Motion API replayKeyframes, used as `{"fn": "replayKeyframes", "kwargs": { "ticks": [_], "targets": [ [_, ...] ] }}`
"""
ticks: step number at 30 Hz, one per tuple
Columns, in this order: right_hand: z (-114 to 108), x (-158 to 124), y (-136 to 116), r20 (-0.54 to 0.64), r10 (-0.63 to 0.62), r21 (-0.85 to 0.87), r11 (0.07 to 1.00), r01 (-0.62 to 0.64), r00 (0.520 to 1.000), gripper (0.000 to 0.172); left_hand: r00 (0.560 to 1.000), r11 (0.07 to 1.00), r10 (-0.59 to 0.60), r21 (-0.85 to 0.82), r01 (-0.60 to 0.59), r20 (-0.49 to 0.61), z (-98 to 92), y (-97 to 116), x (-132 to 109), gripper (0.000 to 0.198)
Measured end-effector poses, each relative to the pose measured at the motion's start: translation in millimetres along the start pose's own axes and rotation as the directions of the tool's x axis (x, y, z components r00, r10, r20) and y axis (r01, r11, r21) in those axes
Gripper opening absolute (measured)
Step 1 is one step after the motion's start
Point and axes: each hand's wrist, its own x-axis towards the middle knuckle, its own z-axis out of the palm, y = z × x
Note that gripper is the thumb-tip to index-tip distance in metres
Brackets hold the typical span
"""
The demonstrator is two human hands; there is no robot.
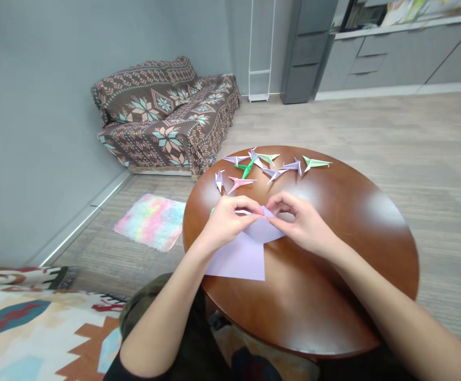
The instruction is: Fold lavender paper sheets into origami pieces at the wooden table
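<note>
A sheet of light purple origami paper [261, 230] is held up above the table between my two hands. My left hand [234, 214] pinches its upper left edge with thumb and fingertips. On the other side, my right hand [294, 217] pinches the paper close to the left fingertips. The paper looks partly folded, with a small peak rising between the hands. Flat on the table below lies more light purple paper [238, 259], partly covered by my left hand and wrist. A bit of green paper [211, 212] peeks out beside my left hand.
Several folded paper figures in purple, green and pink, among them a pink one [241, 183] and a pale green one [316, 162], lie along the far side of the round brown table [349, 222]. Beyond stand a covered sofa [171, 116] and a fluffy rug [151, 219].
</note>
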Motion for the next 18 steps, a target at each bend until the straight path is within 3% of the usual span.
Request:
{"fn": "replayKeyframes", "kwargs": {
  "ticks": [8,18],
  "targets": [
    [-1,0,-5,-0.012,-0.064,-0.039,0.997,0.063,0.998,0.010,0.997,1.000,0.021,-0.013,-0.021,-0.068,2.2,-1,0,0.002],
    [-1,-1,-3,-0.040,-0.128,-0.143,0.982,0.121,0.991,0.010,0.991,0.990,0.126,-0.055,-0.129,-0.055,10.7,-3,0,0.005]
  ]
}}
